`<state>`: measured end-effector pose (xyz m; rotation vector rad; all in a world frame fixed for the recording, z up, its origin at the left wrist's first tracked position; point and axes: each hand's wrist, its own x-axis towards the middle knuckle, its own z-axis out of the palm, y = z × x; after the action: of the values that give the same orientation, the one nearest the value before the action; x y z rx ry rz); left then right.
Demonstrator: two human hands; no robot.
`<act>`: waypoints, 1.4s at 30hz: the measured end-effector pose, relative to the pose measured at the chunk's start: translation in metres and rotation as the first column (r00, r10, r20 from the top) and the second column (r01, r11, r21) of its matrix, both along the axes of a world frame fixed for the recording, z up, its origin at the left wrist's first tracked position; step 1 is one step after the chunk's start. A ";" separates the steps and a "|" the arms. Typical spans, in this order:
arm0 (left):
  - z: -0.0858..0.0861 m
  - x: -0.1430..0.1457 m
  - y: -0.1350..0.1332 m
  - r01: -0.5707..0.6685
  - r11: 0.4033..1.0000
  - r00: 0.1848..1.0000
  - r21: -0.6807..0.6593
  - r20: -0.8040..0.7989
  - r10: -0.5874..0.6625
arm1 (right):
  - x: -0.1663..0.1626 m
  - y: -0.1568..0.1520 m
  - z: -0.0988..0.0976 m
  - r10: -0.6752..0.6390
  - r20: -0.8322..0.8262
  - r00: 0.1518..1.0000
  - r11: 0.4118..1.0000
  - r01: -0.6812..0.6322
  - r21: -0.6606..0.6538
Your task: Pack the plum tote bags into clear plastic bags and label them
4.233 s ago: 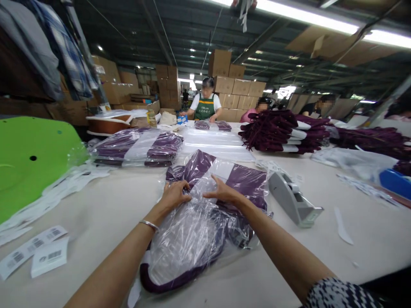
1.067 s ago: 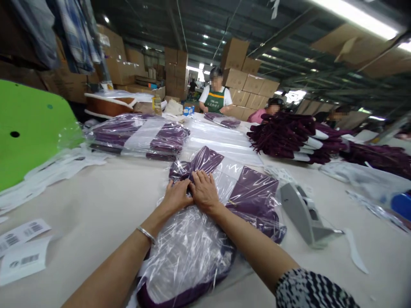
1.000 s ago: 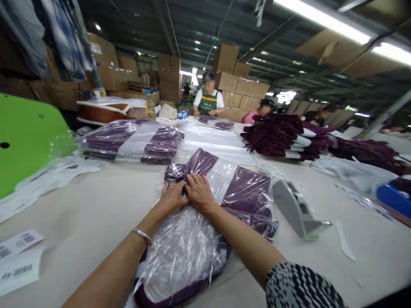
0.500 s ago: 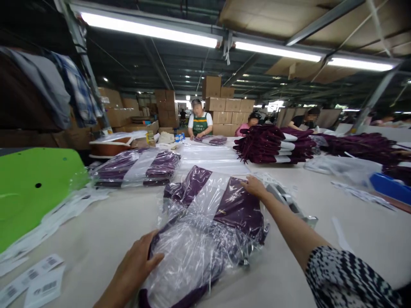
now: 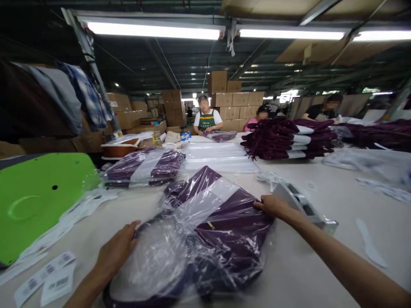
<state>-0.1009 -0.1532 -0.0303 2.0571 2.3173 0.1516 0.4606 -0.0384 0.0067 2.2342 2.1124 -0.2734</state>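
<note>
"What are you seeing on the purple bundle (image 5: 229,214)?"

"It's lying in clear plastic (image 5: 157,252) on the worktop (image 5: 289,273), between the left grip (image 5: 117,248) and the right grip (image 5: 272,206). A second ago both grips were pressing together near its middle; now I'm watching them working well apart, and the bundle is lying more turned."

"What are the grips doing?"

"The right grip is pinching the bundle's right edge. The left grip is touching its dark left edge, but I can't tell whether it's grasping. I'm reading this as the handling moving from pressing the middle to steering by the sides."

"And around them?"

"A grey tape dispenser (image 5: 303,201) is standing just beside the right grip. Barcode labels (image 5: 58,283) are lying left of the left grip, and a wrapped stack (image 5: 145,169) is resting well beyond it."
</note>
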 end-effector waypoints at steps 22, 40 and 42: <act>0.037 0.345 -0.081 0.694 0.649 0.666 0.311 0.062 -0.743 | 0.002 -0.204 -0.039 0.058 -0.868 0.492 0.972 0.171 0.162; -0.003 0.332 -0.082 0.590 0.606 0.703 0.534 0.030 -0.710 | -0.046 -0.189 -0.038 -0.009 -0.644 0.765 0.978 0.140 0.152; -0.005 0.330 -0.088 0.571 0.596 0.719 0.564 0.006 -0.695 | -0.048 -0.189 -0.036 -0.007 -0.705 0.709 0.986 0.123 0.114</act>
<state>0.2295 -0.2411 -0.0356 2.7929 1.3394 1.0301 0.4130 -0.2277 -0.0293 2.5752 2.4298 -1.1918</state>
